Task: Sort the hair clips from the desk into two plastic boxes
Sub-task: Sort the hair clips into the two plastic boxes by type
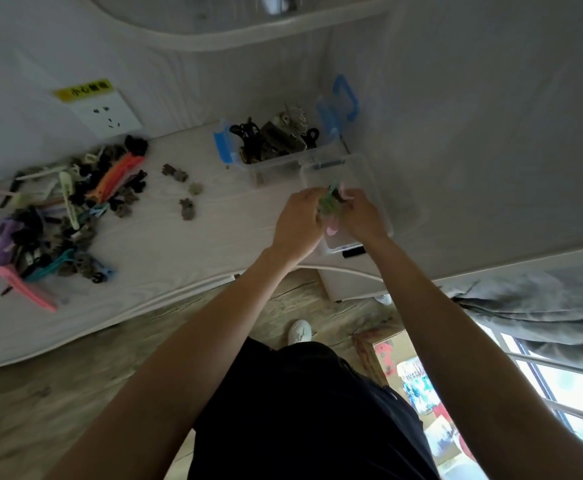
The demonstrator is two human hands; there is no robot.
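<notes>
A pile of mixed hair clips (65,216), black, grey, orange, pink, purple and teal, lies on the left of the white desk (165,271). A few grey claw clips (186,199) sit apart nearer the middle. Two clear plastic boxes stand at the desk's right end: the far box (258,168) with blue latches holds dark clips, and the near box (369,174) looks mostly bare. My left hand (298,223) and my right hand (362,216) meet over the near box's left side, together gripping a small bunch of green and pink clips (331,206).
A wall socket (104,114) with a yellow label sits above the pile. A blue-handled lid (343,98) leans on the right wall behind the far box. Below the desk edge are wooden floor, a cardboard box (383,355) and a window (560,403) at right.
</notes>
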